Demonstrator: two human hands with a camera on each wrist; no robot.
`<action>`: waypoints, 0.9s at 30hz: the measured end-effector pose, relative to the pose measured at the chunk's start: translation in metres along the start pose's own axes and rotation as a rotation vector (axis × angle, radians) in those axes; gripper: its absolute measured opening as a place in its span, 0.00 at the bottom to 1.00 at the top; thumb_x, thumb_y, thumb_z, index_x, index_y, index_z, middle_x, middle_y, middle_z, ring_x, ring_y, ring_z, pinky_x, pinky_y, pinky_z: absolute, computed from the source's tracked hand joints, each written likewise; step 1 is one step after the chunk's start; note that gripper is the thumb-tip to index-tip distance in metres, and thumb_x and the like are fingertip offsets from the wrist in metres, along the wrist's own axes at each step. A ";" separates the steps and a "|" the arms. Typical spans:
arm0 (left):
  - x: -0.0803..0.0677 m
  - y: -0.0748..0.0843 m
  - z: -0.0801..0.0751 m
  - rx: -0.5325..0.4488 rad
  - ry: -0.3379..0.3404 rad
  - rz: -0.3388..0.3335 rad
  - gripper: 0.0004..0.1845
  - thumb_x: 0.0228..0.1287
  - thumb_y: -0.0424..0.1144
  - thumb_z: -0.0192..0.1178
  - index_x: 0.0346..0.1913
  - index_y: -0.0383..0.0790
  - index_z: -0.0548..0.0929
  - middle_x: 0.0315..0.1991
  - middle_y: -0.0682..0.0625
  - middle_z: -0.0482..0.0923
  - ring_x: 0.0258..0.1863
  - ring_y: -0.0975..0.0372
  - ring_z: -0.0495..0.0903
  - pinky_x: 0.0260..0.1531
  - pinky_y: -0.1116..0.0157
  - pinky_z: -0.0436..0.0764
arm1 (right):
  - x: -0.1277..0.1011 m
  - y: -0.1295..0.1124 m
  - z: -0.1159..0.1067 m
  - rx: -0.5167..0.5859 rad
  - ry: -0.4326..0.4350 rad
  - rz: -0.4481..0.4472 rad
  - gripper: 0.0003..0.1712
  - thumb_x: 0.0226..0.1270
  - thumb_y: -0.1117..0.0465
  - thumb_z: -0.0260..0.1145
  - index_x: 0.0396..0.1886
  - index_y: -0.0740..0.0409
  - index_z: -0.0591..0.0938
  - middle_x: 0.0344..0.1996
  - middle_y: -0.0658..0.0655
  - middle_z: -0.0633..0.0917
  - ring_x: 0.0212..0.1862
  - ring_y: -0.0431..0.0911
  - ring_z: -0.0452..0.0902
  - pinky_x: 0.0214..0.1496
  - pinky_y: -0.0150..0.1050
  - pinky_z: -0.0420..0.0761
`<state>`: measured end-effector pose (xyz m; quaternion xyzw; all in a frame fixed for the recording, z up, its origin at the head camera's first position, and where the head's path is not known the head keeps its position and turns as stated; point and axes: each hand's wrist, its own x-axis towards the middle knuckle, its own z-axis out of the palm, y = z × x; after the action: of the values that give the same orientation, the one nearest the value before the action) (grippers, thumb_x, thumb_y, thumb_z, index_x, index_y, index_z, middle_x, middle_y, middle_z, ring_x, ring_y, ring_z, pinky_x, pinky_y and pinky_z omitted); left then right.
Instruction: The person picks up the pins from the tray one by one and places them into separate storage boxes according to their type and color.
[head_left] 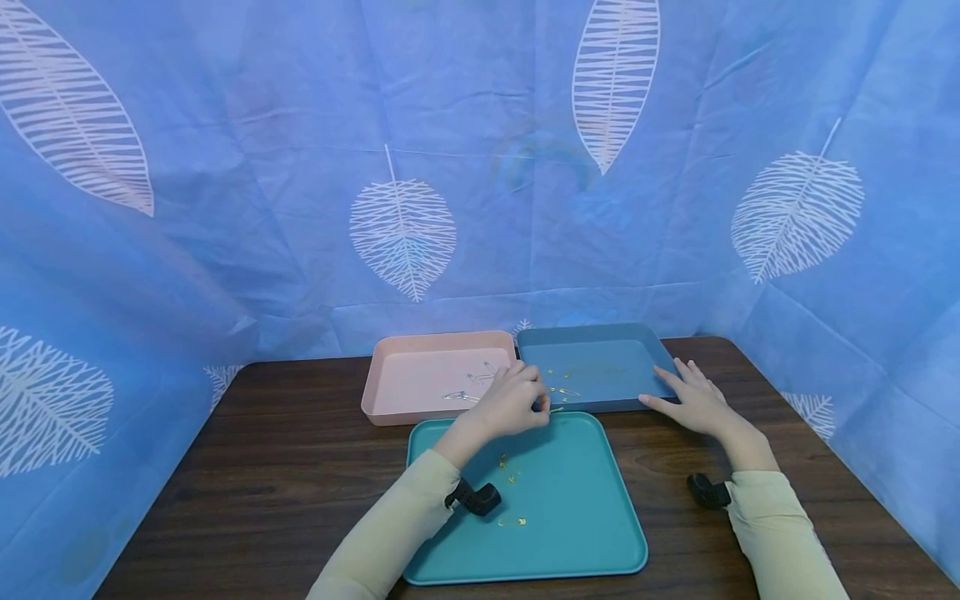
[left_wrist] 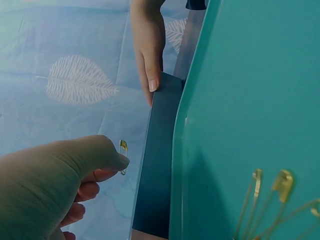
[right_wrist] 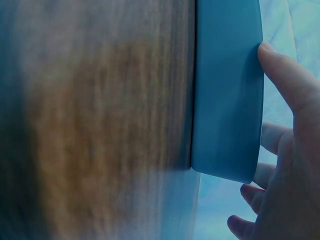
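Note:
My left hand (head_left: pixel 510 402) pinches a small gold safety pin (left_wrist: pixel 123 145) between thumb and forefinger. In the head view it is over the far edge of the teal tray (head_left: pixel 577 492), close to the front wall of the blue tray (head_left: pixel 600 367). Several gold safety pins (head_left: pixel 513 522) lie spread in the teal tray. A few more small gold pins (head_left: pixel 564 392) are in the blue tray, near its left side. My right hand (head_left: pixel 699 400) rests its fingers, spread and fairly straight, at the blue tray's right front corner; its thumb touches the rim.
A pink tray (head_left: pixel 408 379) stands left of the blue one, with several silver safety pins (head_left: pixel 459 395) in it. All three trays sit on a dark wooden table (head_left: pixel 292 467). Behind hangs a blue cloth (head_left: pixel 487 225) with white leaf prints.

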<state>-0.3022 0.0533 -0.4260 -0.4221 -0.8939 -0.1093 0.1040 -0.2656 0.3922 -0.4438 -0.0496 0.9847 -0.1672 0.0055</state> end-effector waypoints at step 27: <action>0.043 -0.002 0.015 -0.026 0.079 -0.161 0.07 0.65 0.45 0.61 0.28 0.56 0.84 0.37 0.56 0.75 0.35 0.62 0.63 0.38 0.65 0.60 | 0.000 0.000 0.001 0.000 0.008 -0.005 0.51 0.66 0.33 0.57 0.74 0.65 0.59 0.73 0.79 0.48 0.74 0.74 0.37 0.65 0.78 0.44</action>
<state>-0.3321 0.0881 -0.4287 -0.3456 -0.9186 -0.1455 0.1246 -0.2655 0.3922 -0.4445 -0.0514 0.9845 -0.1675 0.0009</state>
